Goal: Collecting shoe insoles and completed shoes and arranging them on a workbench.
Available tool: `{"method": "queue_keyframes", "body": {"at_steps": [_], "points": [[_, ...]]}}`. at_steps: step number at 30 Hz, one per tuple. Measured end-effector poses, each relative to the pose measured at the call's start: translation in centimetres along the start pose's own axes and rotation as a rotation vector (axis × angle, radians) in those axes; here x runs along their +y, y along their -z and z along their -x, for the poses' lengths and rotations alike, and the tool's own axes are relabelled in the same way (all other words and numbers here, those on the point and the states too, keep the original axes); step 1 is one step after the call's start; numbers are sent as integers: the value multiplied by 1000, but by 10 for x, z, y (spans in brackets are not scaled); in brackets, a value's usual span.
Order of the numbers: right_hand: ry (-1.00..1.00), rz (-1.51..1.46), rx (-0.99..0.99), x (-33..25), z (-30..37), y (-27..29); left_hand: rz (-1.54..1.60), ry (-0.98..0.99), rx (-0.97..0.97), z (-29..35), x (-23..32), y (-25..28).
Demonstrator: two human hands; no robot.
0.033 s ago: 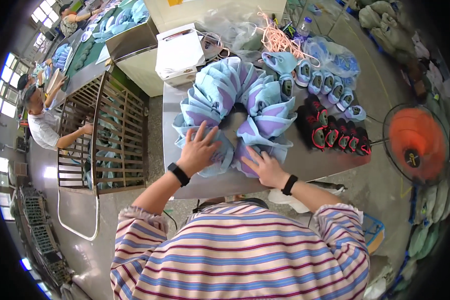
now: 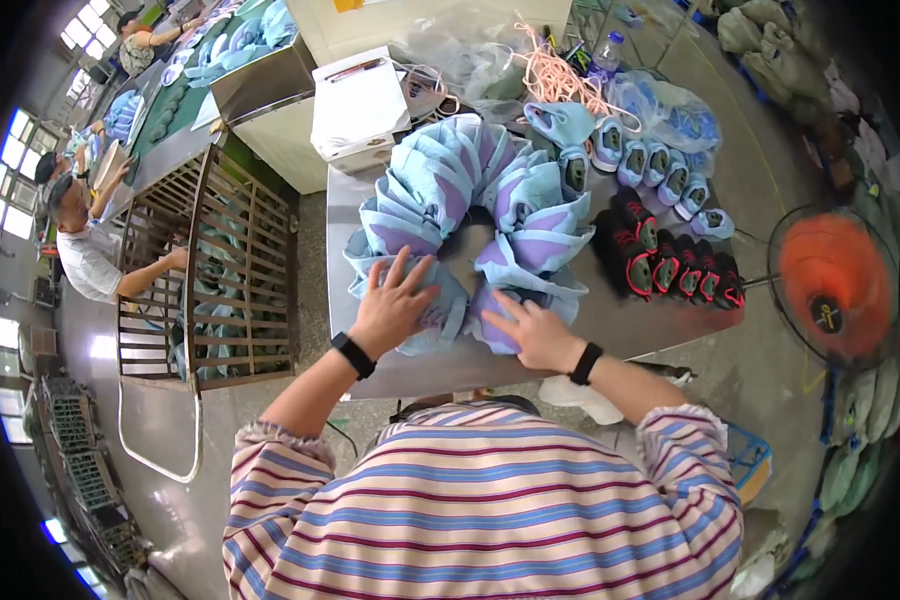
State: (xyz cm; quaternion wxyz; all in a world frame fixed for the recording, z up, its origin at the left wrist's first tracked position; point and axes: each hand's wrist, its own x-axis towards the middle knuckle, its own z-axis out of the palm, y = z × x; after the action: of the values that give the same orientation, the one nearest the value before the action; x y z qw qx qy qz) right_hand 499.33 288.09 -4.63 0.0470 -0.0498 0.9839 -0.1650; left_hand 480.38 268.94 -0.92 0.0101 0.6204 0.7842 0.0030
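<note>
A ring of light blue and purple fabric shoe uppers (image 2: 420, 180) lies on the metal table (image 2: 630, 325), the pieces overlapping side by side. On the lower left of the ring rests my left hand (image 2: 392, 305), its fingers spread over the cloth. My right hand (image 2: 538, 332) touches the lower right pieces, with its fingers stretched out. Neither hand grips a piece. Parts of the uppers under both palms are hidden.
Blue shoes (image 2: 660, 165) and black-and-red shoes (image 2: 670, 260) stand at the right. Behind are a white box (image 2: 360, 105), pink cord (image 2: 560, 75) and a bottle (image 2: 607, 55). A fan (image 2: 832, 280) stands right; a slatted cart (image 2: 240, 290) and a person (image 2: 90, 245) are left.
My right hand has shifted very slightly to the right. The uppers lie as before.
</note>
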Motion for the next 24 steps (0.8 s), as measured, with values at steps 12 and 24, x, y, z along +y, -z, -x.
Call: {"method": "queue_keyframes", "body": {"at_steps": [12,24], "points": [[177,76,-876,-23,-59,95,390,-301,9,-54,-50,52],[-4,-108,89,112,-197,76,-171,-243,-191,-149,-50,15]]}}
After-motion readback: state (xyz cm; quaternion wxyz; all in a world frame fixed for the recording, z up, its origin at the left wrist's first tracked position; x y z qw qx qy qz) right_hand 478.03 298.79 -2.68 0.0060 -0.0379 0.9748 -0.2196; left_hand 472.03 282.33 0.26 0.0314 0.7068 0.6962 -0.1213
